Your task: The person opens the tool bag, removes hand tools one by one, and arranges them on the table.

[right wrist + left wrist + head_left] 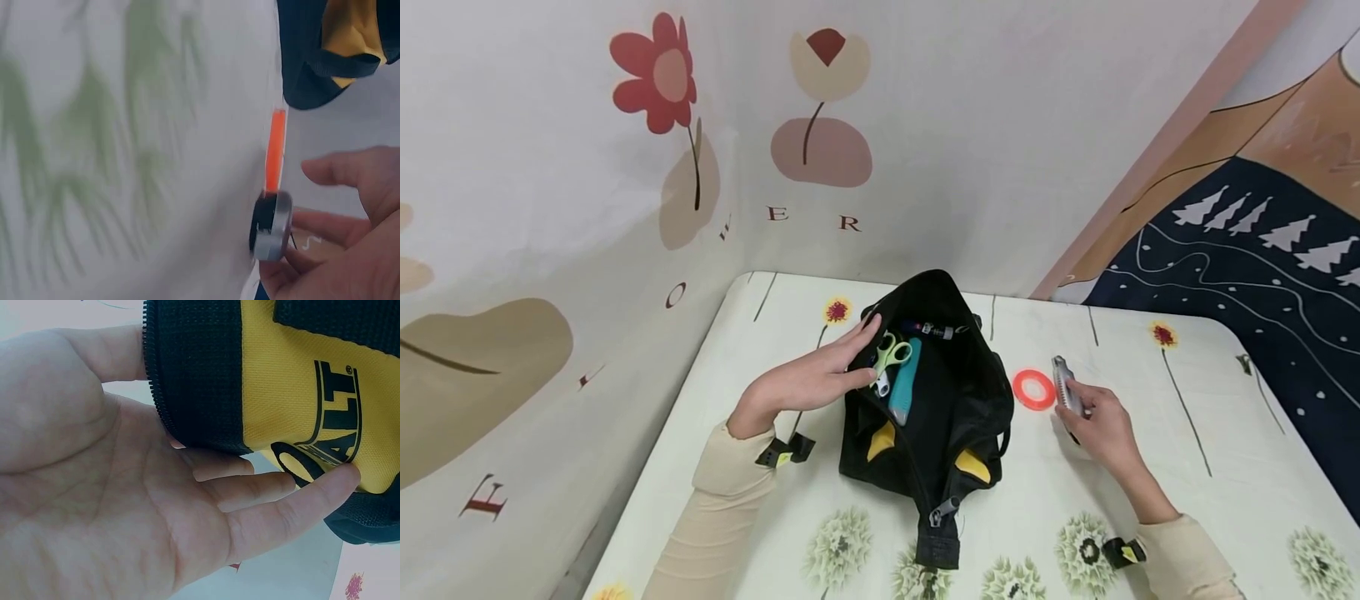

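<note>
Hands (816,375) on bag (943,408), at grey tool (1063,377); flower-print tabletop (1131,367), lettered walls (955,125)

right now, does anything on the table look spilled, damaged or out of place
Nothing looks spilled or damaged. At most, the orange ring and silver tool are outside the open black bag, while green-handled scissors sit inside it, so those two may look stray.

The right hand (1101,421) covers part of a grey tool (1063,375). The left wrist view cuts off the bag (281,381); the right one blurs green prints (147,37).
</note>
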Available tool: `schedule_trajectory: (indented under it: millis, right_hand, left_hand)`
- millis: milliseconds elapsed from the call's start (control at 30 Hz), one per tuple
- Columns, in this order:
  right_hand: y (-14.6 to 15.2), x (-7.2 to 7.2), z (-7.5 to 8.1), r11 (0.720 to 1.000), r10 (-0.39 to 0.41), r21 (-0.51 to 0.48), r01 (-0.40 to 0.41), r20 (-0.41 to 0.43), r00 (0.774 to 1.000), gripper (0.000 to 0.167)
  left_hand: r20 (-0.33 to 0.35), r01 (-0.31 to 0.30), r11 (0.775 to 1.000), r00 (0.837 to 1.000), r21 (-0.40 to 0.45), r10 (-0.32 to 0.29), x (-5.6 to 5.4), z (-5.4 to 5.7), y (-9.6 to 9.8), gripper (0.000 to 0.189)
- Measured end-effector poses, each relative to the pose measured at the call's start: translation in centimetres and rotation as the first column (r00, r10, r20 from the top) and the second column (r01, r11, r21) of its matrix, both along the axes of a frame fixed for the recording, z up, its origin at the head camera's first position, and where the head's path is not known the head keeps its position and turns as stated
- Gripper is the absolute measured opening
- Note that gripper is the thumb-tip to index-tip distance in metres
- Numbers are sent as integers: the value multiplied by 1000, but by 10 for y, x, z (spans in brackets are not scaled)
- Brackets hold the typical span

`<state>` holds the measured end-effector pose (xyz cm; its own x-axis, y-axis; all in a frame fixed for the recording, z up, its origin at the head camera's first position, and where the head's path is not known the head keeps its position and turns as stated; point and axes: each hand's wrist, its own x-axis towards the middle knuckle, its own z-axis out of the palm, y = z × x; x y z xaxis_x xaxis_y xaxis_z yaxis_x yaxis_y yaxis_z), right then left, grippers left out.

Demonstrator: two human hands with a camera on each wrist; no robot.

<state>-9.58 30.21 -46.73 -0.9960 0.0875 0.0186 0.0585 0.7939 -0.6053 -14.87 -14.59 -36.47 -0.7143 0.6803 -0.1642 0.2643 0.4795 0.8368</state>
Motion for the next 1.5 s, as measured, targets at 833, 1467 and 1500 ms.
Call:
schedule_trajectory:
  millis: [833,1467,1500]
  right_hand:
    - [-76,0,64,942,-186,-336,3,-513,838,59]
    - [-147,-17,92,884,26,-341,-320,-648,761,62]
    - [-150,-18,92,883,32,-339,-326,-648,761,61]
  left_hand:
    - [-7,-6,1000,1000,-14,6,2,3,0,80]
    - [-9,-4,1000,1000,-12,3,3,4,0,80]
    - [-8,-4,1000,1000,-10,4,3,4,0,80]
